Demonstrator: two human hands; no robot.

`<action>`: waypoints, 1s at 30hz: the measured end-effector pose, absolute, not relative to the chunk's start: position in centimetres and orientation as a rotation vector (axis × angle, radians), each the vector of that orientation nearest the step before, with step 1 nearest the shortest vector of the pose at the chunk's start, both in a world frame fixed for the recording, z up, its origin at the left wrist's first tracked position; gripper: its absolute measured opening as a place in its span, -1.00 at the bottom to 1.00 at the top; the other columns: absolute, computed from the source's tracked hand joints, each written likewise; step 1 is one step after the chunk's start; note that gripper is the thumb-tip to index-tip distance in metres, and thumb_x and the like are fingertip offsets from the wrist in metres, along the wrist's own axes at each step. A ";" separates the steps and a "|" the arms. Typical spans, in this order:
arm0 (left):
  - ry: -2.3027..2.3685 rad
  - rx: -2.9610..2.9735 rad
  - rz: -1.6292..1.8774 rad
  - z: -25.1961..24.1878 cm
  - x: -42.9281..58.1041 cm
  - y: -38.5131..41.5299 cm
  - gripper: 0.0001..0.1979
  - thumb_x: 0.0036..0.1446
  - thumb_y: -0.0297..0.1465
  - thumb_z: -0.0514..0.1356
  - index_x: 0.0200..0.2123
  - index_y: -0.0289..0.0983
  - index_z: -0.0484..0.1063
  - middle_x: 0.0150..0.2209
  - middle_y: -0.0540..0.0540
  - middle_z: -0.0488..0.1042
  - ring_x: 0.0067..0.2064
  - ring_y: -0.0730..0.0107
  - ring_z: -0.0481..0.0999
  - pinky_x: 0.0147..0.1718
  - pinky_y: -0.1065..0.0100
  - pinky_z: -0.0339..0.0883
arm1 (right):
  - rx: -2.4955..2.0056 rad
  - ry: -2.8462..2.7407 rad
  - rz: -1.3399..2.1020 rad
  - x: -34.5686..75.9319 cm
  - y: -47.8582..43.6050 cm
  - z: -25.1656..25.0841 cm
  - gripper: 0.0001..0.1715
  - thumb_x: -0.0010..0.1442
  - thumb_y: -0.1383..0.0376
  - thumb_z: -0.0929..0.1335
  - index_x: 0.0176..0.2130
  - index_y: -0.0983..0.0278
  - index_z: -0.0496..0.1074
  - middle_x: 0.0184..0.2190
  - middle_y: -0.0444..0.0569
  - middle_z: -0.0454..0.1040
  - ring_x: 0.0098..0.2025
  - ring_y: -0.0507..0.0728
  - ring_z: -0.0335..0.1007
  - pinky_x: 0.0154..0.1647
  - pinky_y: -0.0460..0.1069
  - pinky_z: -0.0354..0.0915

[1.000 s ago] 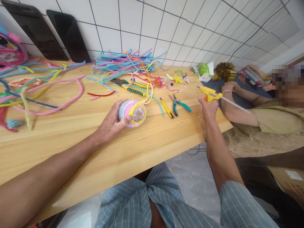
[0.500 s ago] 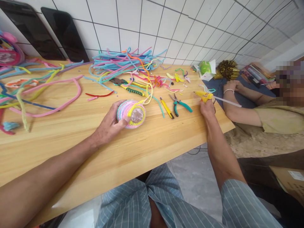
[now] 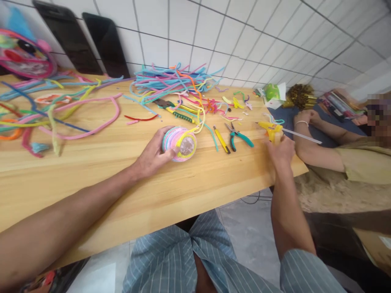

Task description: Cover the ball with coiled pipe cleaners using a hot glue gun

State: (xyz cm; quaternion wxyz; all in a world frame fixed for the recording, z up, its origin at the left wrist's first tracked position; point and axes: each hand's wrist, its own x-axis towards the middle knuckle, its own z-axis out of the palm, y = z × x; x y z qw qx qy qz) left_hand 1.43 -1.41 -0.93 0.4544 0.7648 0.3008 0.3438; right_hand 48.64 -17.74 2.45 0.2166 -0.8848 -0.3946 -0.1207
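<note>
My left hand [image 3: 152, 156] rests on the wooden table [image 3: 91, 162], its fingers wrapped round a round disc wound in pastel pipe cleaners [image 3: 180, 143]; a yellow strand runs up from the disc. My right hand [image 3: 282, 152] is at the table's right edge, just behind a yellow glue gun [image 3: 270, 130] that stands on the table with a clear glue stick poking out of its back. The hand is blurred, and I cannot make out whether its fingers still touch the gun's handle.
Teal-handled pliers [image 3: 240, 137] and a yellow cutter [image 3: 222, 139] lie between disc and gun. A heap of coloured pipe cleaners [image 3: 174, 83] fills the back, with loose strands [image 3: 61, 114] at left. Another person's arm [image 3: 317, 152] lies beyond the right edge.
My right hand brought the glue gun down from the air onto the table near the right edge and drew back a little. My left hand kept its hold on the disc.
</note>
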 end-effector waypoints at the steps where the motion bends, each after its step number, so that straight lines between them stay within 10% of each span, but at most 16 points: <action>1: 0.727 1.889 0.853 -1.0 1.5 -1.4 -0.10 0.29 0.21 0.31 0.44 -0.26 0.30 0.41 -0.34 0.50 0.39 -0.16 0.56 0.47 -0.14 0.46 | -2.426 -1.060 -0.348 47.3 -18.1 2.7 -0.28 0.27 0.05 0.44 0.23 0.46 0.49 0.17 0.58 0.55 0.23 0.53 0.47 0.32 0.46 0.38; 8: 0.697 1.943 0.917 -1.5 2.0 -1.2 -0.13 0.27 0.11 0.32 0.45 -0.27 0.30 0.43 -0.39 0.48 0.44 -0.18 0.53 0.50 -0.14 0.41 | -1.520 -1.686 -0.208 32.6 -15.4 6.5 -0.65 0.40 0.10 0.51 0.11 0.15 0.66 0.05 0.08 0.74 0.08 0.31 0.69 0.05 0.24 0.60; 30: 0.569 2.024 1.053 -1.9 2.6 -1.7 -0.18 0.39 0.13 0.31 0.47 -0.27 0.31 0.42 -0.39 0.49 0.46 -0.11 0.50 0.52 -0.10 0.38 | -1.084 -2.186 -0.433 25.3 -10.7 3.8 -0.49 0.44 0.31 0.51 0.30 0.01 0.52 0.16 0.01 0.72 0.08 0.26 0.73 0.07 0.19 0.65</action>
